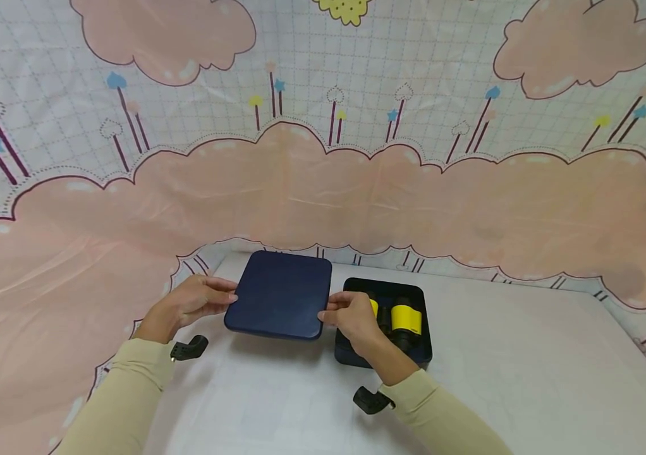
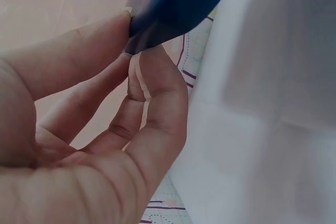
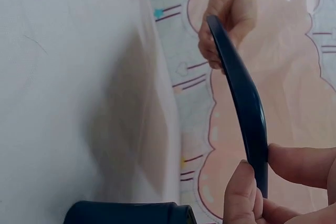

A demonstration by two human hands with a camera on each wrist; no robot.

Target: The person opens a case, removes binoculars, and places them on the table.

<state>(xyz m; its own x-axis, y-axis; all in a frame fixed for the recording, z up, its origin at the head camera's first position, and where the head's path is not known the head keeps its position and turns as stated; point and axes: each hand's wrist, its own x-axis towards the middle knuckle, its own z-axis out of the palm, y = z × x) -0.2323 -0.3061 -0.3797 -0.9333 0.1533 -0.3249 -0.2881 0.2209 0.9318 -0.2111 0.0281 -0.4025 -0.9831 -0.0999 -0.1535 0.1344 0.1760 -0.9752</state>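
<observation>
A dark blue, square lid with rounded corners (image 1: 280, 294) is held up above the white table, its shadow falling below it. My left hand (image 1: 195, 302) pinches its left edge between thumb and fingers; the left wrist view shows the lid's rim (image 2: 178, 9) in that pinch. On the opposite edge, my right hand (image 1: 357, 319) pinches the lid (image 3: 244, 98) in the same way. Just right of the lid sits the matching open box (image 1: 426, 328), partly behind my right hand and wrist. Inside lie black binoculars with yellow bands (image 1: 406, 319), their left barrel mostly covered by that hand.
The white tabletop (image 1: 516, 366) extends right and forward of the box. Behind and to the left hangs a printed cloth (image 1: 323, 196) with clouds and stars, meeting the table's far edge. Each wrist wears a black camera mount (image 1: 189, 347).
</observation>
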